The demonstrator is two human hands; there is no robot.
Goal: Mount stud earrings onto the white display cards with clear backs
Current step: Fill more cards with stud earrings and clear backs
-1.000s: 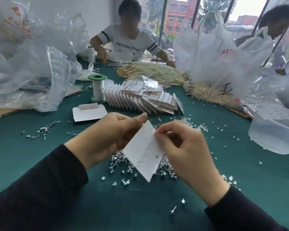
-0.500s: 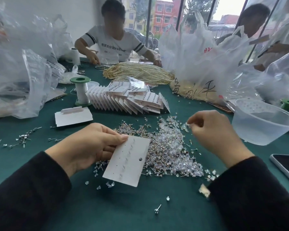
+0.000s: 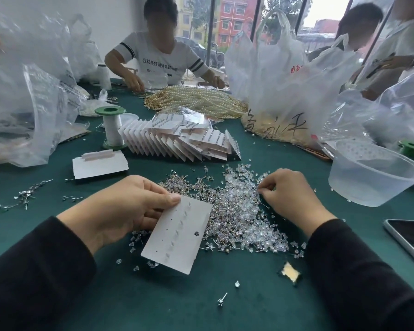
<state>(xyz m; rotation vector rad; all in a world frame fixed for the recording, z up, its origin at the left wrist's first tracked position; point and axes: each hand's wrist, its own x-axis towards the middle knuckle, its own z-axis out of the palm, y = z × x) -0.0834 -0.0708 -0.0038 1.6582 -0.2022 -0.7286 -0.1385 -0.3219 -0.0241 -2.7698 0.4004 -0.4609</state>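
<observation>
Head view. Bearings taken from the pile (image 3: 237, 211) of studs and clear backs, mid-table (image 3: 153, 304).

- Left hand (image 3: 120, 209): at 9 o'clock, forearm in a black sleeve coming in from 8. Back of hand up, thumb flat on the card's top corner, fingers curled under it. Firm pinch on the card (image 3: 177, 235).
- Card: white, at 8 o'clock, overlapping the pile's near edge. Tilted, long side running 1 to 7. A row of small clear bumps runs down its middle, with pin holes beside them and a hang hole near its right edge.
- Right hand (image 3: 289, 194): at 2 to 3 o'clock, wrist cocked, knuckles up. Fingers curled tight, tips down in the pile's far-right edge. Anything caught between them is too small to tell.
- Filled cards (image 3: 182, 139): fanned row at 11 o'clock, well apart from both hands.
- Blank cards (image 3: 98, 163): at 10, spool (image 3: 111, 127) just behind them.
- Tub (image 3: 373, 177): clear plastic, at 3, near the right hand but not touching.
- Phone (image 3: 409, 237): at 4, at the frame edge.
- One loose stud (image 3: 221, 299): at 6, alone on the green cloth.
</observation>
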